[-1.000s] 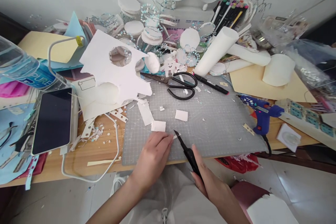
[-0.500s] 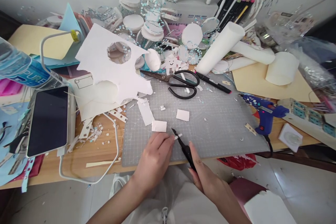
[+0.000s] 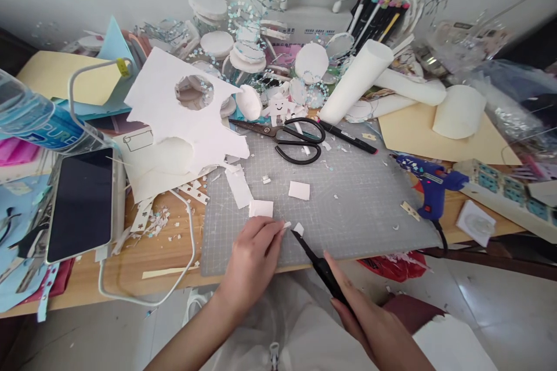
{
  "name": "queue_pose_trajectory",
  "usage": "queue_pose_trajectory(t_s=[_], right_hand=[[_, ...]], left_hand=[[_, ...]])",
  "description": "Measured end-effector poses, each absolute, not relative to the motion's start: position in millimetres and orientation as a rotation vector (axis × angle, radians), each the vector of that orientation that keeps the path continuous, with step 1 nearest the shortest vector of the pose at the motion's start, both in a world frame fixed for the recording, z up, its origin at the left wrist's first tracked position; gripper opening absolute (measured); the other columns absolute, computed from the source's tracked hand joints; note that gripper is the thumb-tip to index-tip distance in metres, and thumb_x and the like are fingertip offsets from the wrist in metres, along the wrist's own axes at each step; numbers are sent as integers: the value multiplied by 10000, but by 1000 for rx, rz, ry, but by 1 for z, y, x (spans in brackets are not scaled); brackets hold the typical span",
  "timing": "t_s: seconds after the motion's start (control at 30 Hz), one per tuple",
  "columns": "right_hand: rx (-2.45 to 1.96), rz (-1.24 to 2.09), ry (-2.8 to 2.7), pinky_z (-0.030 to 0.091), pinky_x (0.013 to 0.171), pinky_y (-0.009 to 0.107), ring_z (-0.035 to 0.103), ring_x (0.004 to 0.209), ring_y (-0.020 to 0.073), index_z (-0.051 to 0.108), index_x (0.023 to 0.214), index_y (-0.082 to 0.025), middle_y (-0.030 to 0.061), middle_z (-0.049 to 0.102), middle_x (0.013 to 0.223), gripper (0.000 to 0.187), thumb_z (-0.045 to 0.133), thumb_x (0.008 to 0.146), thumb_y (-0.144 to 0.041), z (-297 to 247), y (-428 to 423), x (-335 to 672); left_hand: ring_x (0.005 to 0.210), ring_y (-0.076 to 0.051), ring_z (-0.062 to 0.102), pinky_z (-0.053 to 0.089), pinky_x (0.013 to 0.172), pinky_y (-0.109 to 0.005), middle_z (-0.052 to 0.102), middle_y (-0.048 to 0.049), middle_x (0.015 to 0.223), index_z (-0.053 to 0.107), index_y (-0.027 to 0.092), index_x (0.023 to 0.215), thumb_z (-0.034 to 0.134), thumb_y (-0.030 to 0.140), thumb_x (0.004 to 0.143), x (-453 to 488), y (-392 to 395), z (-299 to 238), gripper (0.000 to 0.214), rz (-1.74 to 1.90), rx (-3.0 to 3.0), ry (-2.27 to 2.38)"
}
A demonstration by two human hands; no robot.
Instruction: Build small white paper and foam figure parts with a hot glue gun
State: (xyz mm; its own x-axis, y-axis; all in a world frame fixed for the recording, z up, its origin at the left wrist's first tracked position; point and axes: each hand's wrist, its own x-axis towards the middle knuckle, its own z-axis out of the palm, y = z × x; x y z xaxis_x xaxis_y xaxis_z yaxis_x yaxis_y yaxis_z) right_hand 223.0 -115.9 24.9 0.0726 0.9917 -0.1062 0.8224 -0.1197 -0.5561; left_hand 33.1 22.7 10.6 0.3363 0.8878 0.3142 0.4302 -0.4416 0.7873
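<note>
My left hand [image 3: 255, 252] is closed, thumb and finger pinching a narrow white strip [image 3: 286, 225] over the grey cutting mat [image 3: 357, 208]. Its knuckles lie against a white rectangular piece [image 3: 261, 208]. My right hand [image 3: 369, 313] wraps round a slim black cutting tool [image 3: 324, 269] with a pointed dark blade; the hand hides much of its handle. A small white scrap [image 3: 298, 229] sits at the blade's tip. Another white rectangle [image 3: 299, 190] lies farther up the mat, and a torn-edged white strip [image 3: 238, 185] rests to the left.
Black-handled scissors [image 3: 300, 139] and a black marker [image 3: 348, 136] lie at the mat's back. A blue glue gun [image 3: 435, 185] stands at right. A phone [image 3: 80, 203], white cable [image 3: 191, 237] and water bottle [image 3: 41, 116] occupy the left. A large cut-out white sheet [image 3: 191, 127] overlaps the mat.
The blade has drawn down and right, away from my left fingers. A small scrap now lies apart from the pinched strip, which the blade crossed before. The view has shifted slightly.
</note>
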Motion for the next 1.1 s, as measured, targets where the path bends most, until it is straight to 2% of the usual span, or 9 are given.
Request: queue_pose_trajectory(t_s=[0.1,0.17,0.37,0.53,0.63,0.77,0.87,1.0,1.1], right_hand=[[-1930,632,-1979,580,784,244,654,1136,207,236,1531,-314,54,591,1371,583,406,974,-279,43,-104,245],[-2015,449,-1944,566,859,291,606,1207,229,269,1518,-299,69,565,1397,571,427,970,-311,47,-88,263],[-2253,-21,-1888,551,700,429,647,897,305,432,1453,-214,143,617,987,504,398,968,-347,30,-21,313],[-2111,-384,-1925,478,825,511,565,976,335,618,1263,-155,179,578,1068,394,448,942,-307,33,9,311],[-1799,-164,-1999,461,902,443,573,1016,279,626,1190,-178,133,582,1076,320,502,935,-325,38,9,281],[-1582,227,-2229,480,846,380,595,946,222,643,1102,-217,80,616,1005,223,501,944,-286,31,11,252],[-1675,101,-2142,480,826,411,593,909,234,666,1014,-197,94,629,972,235,441,959,-231,27,20,258],[-1733,-123,-1849,447,944,503,552,1079,294,598,1196,-186,144,574,1126,304,516,917,-274,43,23,260],[-1448,204,-1926,484,932,420,566,1085,248,551,1220,-224,103,584,1117,350,588,876,-275,57,12,233]], left_hand=[[814,-153,643,530,721,-259,693,-59,914,695,185,970,574,145,915,31,26,17,139,1013,1886,1138],[748,-143,628,513,664,-248,699,-46,881,709,199,932,608,204,901,30,29,24,106,995,1718,1160],[682,-127,586,464,591,-217,670,-19,764,696,191,816,733,349,787,22,28,47,165,906,1057,1108],[644,-89,542,444,606,-192,619,14,708,624,180,794,803,300,719,20,20,54,228,890,777,995],[606,-70,534,430,602,-183,594,32,671,574,175,767,816,292,708,23,18,56,275,867,679,942],[610,-66,545,430,610,-185,604,31,696,600,180,829,817,281,709,24,17,57,268,854,660,910],[630,-82,556,439,612,-203,616,18,736,632,189,926,812,288,710,22,15,57,298,878,702,944],[651,-93,579,452,628,-212,625,17,740,594,185,857,790,284,736,23,14,53,250,921,729,984],[650,-80,587,458,632,-193,634,27,731,547,182,806,782,273,753,29,15,50,258,949,714,963]])
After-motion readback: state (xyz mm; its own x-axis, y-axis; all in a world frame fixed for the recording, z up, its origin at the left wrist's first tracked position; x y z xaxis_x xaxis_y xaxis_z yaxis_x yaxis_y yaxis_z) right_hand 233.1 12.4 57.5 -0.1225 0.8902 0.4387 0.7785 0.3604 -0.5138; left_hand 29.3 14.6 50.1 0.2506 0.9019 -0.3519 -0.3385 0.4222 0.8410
